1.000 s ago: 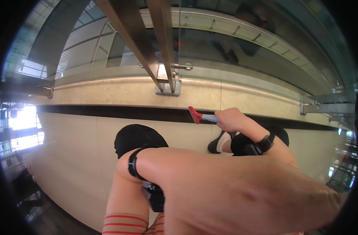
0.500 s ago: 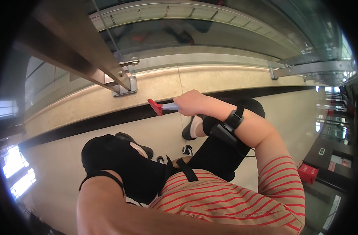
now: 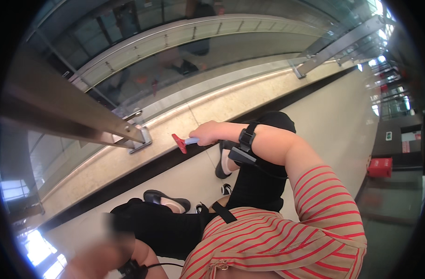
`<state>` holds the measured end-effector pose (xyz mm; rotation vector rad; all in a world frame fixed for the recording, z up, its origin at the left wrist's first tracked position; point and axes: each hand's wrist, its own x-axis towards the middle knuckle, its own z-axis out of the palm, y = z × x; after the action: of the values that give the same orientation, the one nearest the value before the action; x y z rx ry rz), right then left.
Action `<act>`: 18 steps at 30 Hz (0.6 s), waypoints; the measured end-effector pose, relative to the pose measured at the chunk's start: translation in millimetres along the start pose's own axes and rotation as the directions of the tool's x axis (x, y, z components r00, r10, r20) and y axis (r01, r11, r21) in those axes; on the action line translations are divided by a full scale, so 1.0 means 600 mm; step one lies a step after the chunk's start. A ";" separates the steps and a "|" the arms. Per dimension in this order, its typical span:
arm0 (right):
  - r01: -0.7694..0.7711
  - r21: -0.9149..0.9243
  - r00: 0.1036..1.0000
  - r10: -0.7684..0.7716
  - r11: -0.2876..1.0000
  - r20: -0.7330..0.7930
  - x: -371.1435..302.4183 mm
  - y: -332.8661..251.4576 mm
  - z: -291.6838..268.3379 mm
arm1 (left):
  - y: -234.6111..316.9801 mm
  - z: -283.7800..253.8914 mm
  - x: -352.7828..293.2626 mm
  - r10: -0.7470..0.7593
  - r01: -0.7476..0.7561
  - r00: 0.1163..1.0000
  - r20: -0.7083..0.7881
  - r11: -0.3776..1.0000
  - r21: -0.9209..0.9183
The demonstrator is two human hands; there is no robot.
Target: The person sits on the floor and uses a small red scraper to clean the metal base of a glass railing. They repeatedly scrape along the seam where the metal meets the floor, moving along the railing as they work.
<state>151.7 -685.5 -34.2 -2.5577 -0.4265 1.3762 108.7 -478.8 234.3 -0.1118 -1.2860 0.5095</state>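
My right hand [image 3: 206,133] is closed around the pale blue-grey handle of a small scraper [image 3: 179,143] with a wide red head. Its head points left, over the front edge of the beige stone ledge [image 3: 170,132]; whether it touches the stone, I cannot tell. At the lower left, my left arm [image 3: 98,255] shows as a smeared, skin-coloured shape beside a black strapped-on device. The fingers of my left hand cannot be made out.
A metal railing post [image 3: 82,111] rises from a bracket on the ledge at left; another post [image 3: 340,45] stands at far right. Glass panels run behind the ledge. Below it are a dark skirting strip [image 3: 142,172] and pale floor tiles [image 3: 103,197]. A red box [image 3: 380,167] stands at right.
The view has tilted, so the ledge now slopes up to the right. My right hand with the scraper appears slightly lower and further left. My left arm has shifted down and become blurred.
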 end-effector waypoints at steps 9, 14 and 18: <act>-0.056 0.707 0.996 0.092 0.705 -0.012 0.024 0.001 0.029 | 0.169 -0.186 -0.093 -0.833 -0.111 0.130 -0.537 -0.550 0.828; -0.154 0.932 0.973 0.217 0.328 0.084 0.055 -0.015 0.069 | 0.202 -0.207 -0.103 -0.598 0.012 0.221 -0.770 -0.788 0.616; -0.112 0.991 0.958 0.272 0.066 0.090 0.079 -0.044 0.107 | 0.197 -0.211 -0.083 -0.398 -0.091 0.280 -0.874 -0.917 0.388</act>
<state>118.5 -641.2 -98.0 -1.4088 0.7593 0.9223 182.5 -370.4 110.7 2.7579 -0.1184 0.1709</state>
